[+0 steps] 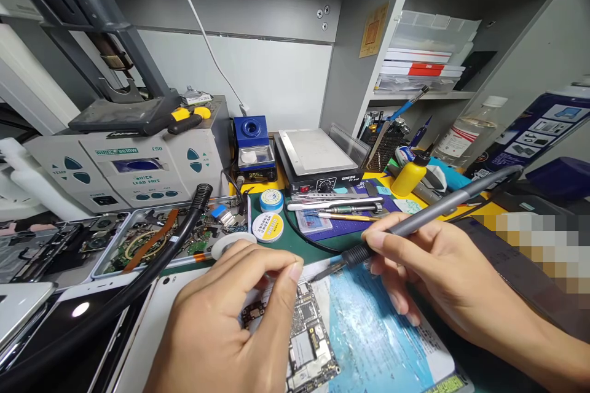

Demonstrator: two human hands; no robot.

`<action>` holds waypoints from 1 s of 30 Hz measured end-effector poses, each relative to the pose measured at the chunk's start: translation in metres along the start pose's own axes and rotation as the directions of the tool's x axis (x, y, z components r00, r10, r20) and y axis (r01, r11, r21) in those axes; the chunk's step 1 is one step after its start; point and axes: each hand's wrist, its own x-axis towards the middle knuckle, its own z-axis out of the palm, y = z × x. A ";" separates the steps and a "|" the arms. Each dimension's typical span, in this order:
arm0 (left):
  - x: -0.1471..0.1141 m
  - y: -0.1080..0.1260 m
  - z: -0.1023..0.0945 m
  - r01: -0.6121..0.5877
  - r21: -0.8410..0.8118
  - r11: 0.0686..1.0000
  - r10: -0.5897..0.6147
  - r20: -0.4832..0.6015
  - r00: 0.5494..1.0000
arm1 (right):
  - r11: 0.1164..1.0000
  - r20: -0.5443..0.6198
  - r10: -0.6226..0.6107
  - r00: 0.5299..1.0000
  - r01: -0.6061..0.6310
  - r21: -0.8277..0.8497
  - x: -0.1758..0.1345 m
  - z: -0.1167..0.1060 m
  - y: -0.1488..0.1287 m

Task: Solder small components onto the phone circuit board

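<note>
The phone logic board [306, 325] lies in front of me on a blue-and-white printed pad [373, 319], partly hidden behind my left hand [230, 319]. That hand is closed to a pinch, thumb and forefinger meeting just above the board's upper edge (I cannot tell whether anything thin sits between them). My right hand [428, 267] is wrapped around the grey handle of a soldering iron [424, 214], holding it like a pen, slanted down to the left. Its tip [326, 271] ends at the upper edge of the board, close to my left fingertips; whether it touches, I cannot make out.

Just beyond my left knuckles, a white disc [234, 244] rests near two round tins, one yellow-and-white [268, 228], one blue-lidded [271, 201]. To the right of them, a brush with a pale wooden handle [353, 217] lies among tools on a purple mat [322, 231]. Behind stands a heating plate [316, 150], with a yellow bottle [409, 177] to its right and a small blue-topped unit [255, 174] to its left. Farther left, a black hose [177, 249] passes in front of the QUICK station [138, 163] and crosses a tray [99, 269] of circuit boards [196, 239].
</note>
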 end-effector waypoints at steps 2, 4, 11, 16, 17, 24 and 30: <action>0.000 0.001 0.000 0.010 0.004 1.000 -0.010 0.005 1.000 | 1.000 0.005 -0.011 1.000 0.010 0.010 0.000 -0.001 0.002; 0.000 0.001 0.000 0.012 0.018 1.000 -0.012 0.008 1.000 | 1.000 0.011 -0.025 1.000 0.025 0.013 0.001 -0.002 0.003; 0.002 0.001 -0.002 -0.040 0.084 0.996 0.038 0.017 0.999 | 0.999 0.013 -0.039 0.999 0.039 0.008 0.002 -0.002 0.006; 0.002 0.001 -0.002 -0.021 0.063 0.998 0.020 0.010 1.000 | 0.999 0.014 -0.054 0.998 0.054 -0.005 0.003 -0.001 0.006; 0.001 0.001 -0.001 -0.010 0.054 0.998 0.010 0.005 1.000 | 0.998 0.016 -0.054 0.998 0.055 -0.011 0.003 -0.001 0.006; 0.000 0.004 0.000 0.030 0.048 0.998 -0.030 0.002 1.000 | 0.998 0.007 -0.035 0.999 0.035 -0.047 0.002 -0.002 0.007; 0.000 0.004 0.000 0.016 0.056 0.998 -0.016 -0.003 1.000 | 0.996 0.002 -0.033 0.999 0.033 -0.081 0.002 -0.003 0.008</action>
